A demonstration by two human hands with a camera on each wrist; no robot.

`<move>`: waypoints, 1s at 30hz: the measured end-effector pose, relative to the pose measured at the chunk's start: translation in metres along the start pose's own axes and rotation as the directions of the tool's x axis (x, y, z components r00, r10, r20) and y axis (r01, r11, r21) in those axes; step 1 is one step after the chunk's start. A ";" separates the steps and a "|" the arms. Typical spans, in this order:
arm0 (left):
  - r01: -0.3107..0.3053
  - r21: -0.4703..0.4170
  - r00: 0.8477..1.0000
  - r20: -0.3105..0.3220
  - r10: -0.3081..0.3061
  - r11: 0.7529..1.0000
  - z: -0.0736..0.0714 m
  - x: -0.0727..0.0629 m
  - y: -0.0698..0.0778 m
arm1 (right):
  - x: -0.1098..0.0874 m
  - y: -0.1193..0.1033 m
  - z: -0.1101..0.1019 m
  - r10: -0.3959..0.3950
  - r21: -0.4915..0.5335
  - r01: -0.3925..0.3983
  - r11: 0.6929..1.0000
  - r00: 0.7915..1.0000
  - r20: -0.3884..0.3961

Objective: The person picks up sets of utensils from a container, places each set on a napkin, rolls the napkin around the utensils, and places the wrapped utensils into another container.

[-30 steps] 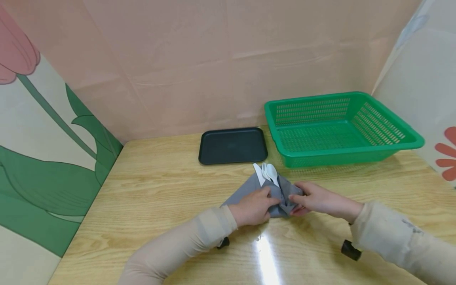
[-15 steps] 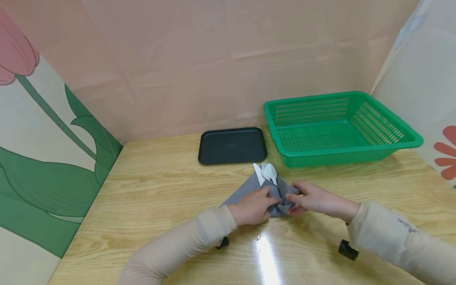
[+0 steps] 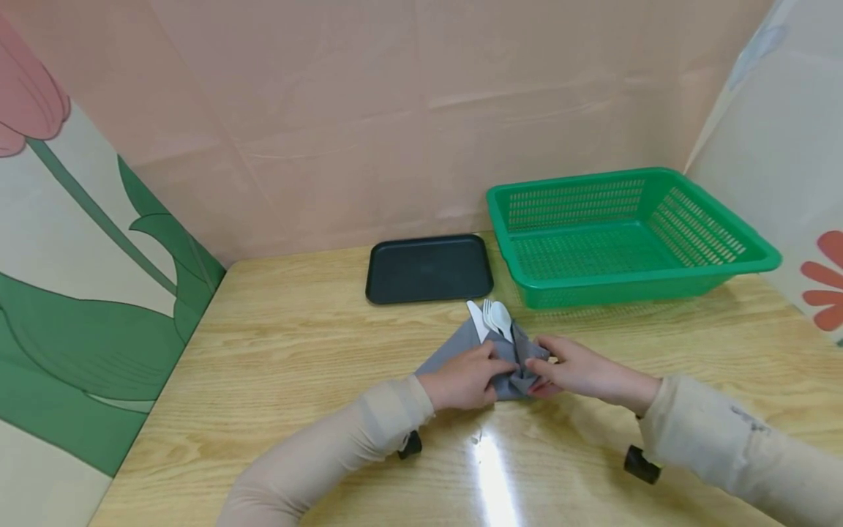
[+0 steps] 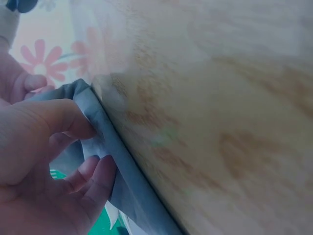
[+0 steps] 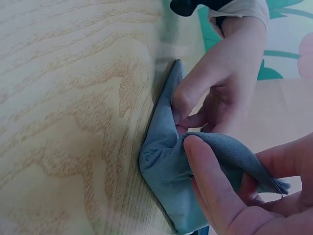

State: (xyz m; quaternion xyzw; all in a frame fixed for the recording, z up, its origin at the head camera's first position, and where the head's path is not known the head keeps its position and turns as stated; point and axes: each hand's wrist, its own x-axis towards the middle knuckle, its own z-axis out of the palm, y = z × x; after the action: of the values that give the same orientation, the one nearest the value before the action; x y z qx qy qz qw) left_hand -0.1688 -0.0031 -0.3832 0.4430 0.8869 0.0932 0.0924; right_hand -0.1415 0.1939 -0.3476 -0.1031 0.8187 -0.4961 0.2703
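Observation:
A grey cloth napkin (image 3: 450, 353) lies partly folded on the table, wrapped over a white knife (image 3: 477, 319), fork (image 3: 488, 315) and spoon (image 3: 502, 316). Their upper ends stick out of the far side, while the lower parts are hidden by cloth. My left hand (image 3: 462, 377) holds the fold down over the cutlery with bent fingers and thumb against the cloth. To its right, my right hand (image 3: 574, 369) pinches the napkin's right-hand flap between thumb and fingers. In the right wrist view that raised flap (image 5: 230, 152) curves up between the right fingers.
Behind the napkin is a black tray (image 3: 429, 269) near the wall. A green perforated basket (image 3: 632, 282) stands at the back right, beside the tray. Floral panels (image 3: 99, 351) border the table on the left and right.
My right hand has shifted slightly left, bringing the pinched flap closer to the cutlery. The left hand stays on the fold, almost unmoved.

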 end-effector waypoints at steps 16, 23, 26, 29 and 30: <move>0.035 -0.007 0.999 0.028 -0.035 0.999 -0.002 0.000 0.002 | 0.000 0.001 -0.001 -0.008 0.007 0.008 1.000 1.000 0.000; 0.041 -0.009 0.999 0.032 -0.040 0.999 -0.001 0.002 0.001 | 0.000 0.000 0.001 -0.007 -0.006 0.007 1.000 1.000 -0.008; 0.046 -0.014 0.998 0.038 -0.045 0.999 -0.001 0.002 0.001 | 0.000 -0.001 0.001 -0.012 -0.007 0.012 1.000 1.000 -0.005; 0.043 -0.022 0.998 0.039 -0.042 0.999 0.000 0.002 -0.001 | 0.001 0.000 0.002 -0.020 -0.010 0.020 1.000 1.000 -0.006; 0.042 -0.029 0.998 0.040 -0.041 0.999 0.000 0.002 -0.001 | 0.001 0.000 0.003 -0.024 -0.011 0.024 1.000 1.000 -0.006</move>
State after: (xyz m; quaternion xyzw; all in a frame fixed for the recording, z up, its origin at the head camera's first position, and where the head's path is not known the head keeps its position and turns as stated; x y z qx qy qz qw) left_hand -0.1705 -0.0026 -0.3839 0.4246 0.8924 0.0960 0.1184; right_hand -0.1413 0.1910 -0.3489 -0.1127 0.8208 -0.4953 0.2614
